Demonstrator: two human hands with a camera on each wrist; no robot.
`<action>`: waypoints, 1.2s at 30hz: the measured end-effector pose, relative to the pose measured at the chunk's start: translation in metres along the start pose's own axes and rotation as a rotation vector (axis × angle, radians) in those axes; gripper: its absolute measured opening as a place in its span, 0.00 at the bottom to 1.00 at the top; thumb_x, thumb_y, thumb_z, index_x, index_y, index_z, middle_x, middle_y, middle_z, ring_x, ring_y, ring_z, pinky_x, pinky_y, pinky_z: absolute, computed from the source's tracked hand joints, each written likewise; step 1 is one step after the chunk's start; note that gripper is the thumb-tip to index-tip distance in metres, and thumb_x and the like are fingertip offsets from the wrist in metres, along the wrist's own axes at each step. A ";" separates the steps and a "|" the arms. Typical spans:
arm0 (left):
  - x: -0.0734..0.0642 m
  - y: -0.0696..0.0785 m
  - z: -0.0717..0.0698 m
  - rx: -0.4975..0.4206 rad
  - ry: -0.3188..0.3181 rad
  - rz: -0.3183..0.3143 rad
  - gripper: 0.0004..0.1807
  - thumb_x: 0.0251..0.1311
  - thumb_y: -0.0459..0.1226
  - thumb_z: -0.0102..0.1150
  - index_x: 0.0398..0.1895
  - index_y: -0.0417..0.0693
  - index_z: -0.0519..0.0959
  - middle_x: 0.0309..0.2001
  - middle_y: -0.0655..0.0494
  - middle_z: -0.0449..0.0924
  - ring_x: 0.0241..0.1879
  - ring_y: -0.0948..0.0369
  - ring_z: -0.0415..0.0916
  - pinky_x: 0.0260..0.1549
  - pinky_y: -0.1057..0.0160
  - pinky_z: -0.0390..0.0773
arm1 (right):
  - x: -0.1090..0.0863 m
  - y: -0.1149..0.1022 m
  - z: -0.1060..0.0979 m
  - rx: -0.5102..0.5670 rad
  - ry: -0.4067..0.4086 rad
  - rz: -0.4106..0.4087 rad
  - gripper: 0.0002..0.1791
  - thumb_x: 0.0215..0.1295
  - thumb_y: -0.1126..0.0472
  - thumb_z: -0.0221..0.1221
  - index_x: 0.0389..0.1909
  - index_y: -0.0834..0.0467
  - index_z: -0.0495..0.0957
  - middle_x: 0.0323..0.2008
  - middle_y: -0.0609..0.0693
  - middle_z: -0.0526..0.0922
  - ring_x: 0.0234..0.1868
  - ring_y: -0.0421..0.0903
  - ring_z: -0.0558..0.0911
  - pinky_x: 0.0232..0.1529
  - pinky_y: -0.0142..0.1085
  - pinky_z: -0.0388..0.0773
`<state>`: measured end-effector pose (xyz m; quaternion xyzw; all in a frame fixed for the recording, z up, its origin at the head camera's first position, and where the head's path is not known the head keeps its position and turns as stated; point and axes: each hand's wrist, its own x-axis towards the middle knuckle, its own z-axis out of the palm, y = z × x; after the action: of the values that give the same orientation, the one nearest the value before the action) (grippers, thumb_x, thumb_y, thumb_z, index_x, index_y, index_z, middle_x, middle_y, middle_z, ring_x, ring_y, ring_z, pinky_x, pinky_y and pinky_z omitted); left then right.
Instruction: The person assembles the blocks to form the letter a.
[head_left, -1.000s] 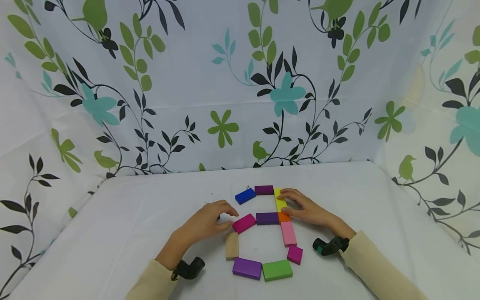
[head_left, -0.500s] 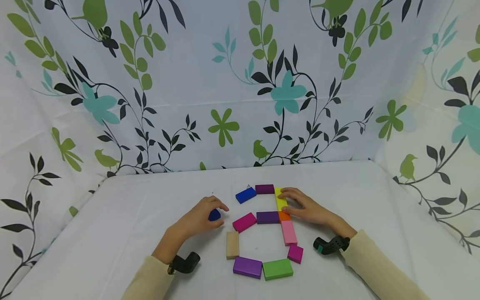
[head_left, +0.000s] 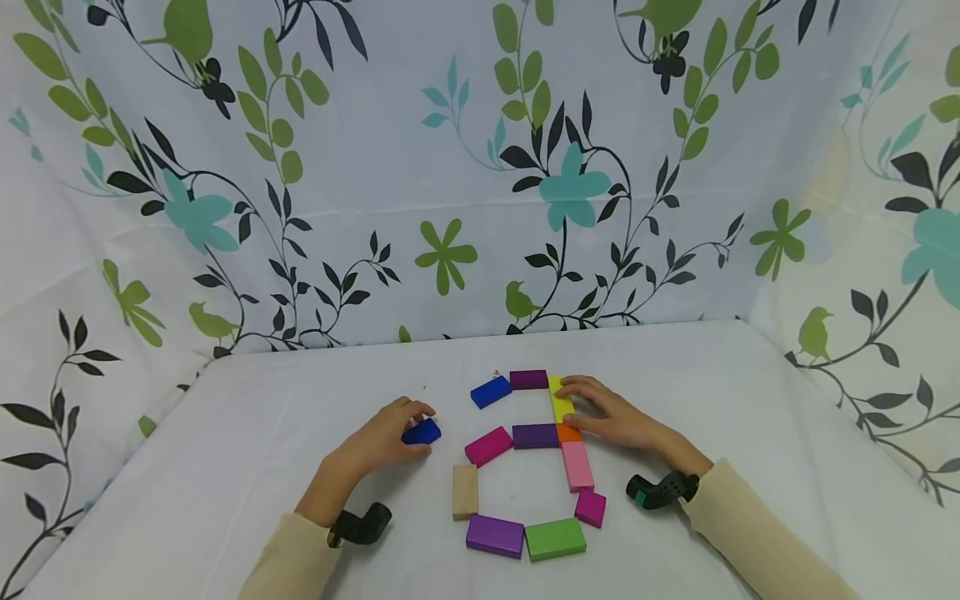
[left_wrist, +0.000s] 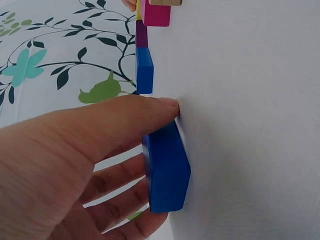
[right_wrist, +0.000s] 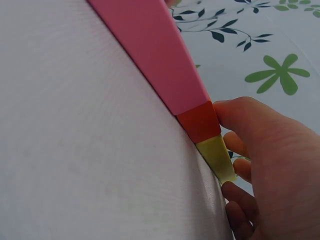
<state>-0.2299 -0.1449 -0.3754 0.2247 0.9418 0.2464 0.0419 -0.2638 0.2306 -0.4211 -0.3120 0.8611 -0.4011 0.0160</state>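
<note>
Between the thumb and curled fingers of my left hand [head_left: 386,436] is a blue block [head_left: 422,432], held low over the table at the left. In the left wrist view the thumb lies over one end of this blue block [left_wrist: 167,170], with fingers behind it. My right hand [head_left: 622,414] rests at the yellow block [head_left: 561,407], its fingertips on the far part. The right thumb touches near the orange block [head_left: 568,433]. In the right wrist view that thumb meets the edge of the orange block [right_wrist: 201,122]; fingertips stand beside the yellow block [right_wrist: 217,157].
Coloured blocks form two loops, the upper one gapped at left. They include another blue block [head_left: 491,392], a magenta block [head_left: 489,446], a dark purple block [head_left: 536,437], a beige block [head_left: 465,492] and a green block [head_left: 555,540]. A patterned cloth [head_left: 465,192] hangs behind the table.
My left hand has moved left, away from the magenta block, and the blue block in it has shifted left and turned into fuller view. The right hand has stayed at the yellow block.
</note>
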 end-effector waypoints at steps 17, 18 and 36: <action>-0.004 -0.003 -0.004 0.013 0.021 -0.092 0.20 0.53 0.37 0.71 0.49 0.42 0.80 0.39 0.51 0.78 0.42 0.56 0.74 0.48 0.51 0.78 | 0.000 -0.001 0.001 0.004 0.002 0.013 0.21 0.68 0.58 0.59 0.60 0.57 0.72 0.69 0.62 0.62 0.71 0.65 0.57 0.66 0.65 0.53; -0.004 -0.003 -0.004 0.018 0.024 -0.096 0.20 0.53 0.37 0.71 0.49 0.43 0.80 0.39 0.52 0.78 0.42 0.56 0.75 0.47 0.51 0.79 | 0.000 -0.001 0.001 0.005 0.002 0.015 0.21 0.68 0.58 0.59 0.60 0.57 0.72 0.69 0.62 0.62 0.71 0.65 0.57 0.66 0.65 0.53; -0.001 0.002 -0.004 0.023 0.062 -0.060 0.20 0.54 0.37 0.71 0.50 0.43 0.80 0.41 0.53 0.79 0.43 0.57 0.75 0.48 0.53 0.79 | 0.001 0.002 0.002 -0.004 0.003 0.003 0.21 0.68 0.57 0.59 0.61 0.57 0.72 0.69 0.62 0.62 0.71 0.65 0.58 0.66 0.65 0.53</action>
<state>-0.2292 -0.1453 -0.3710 0.1890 0.9518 0.2410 0.0174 -0.2646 0.2298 -0.4234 -0.3101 0.8624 -0.3999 0.0150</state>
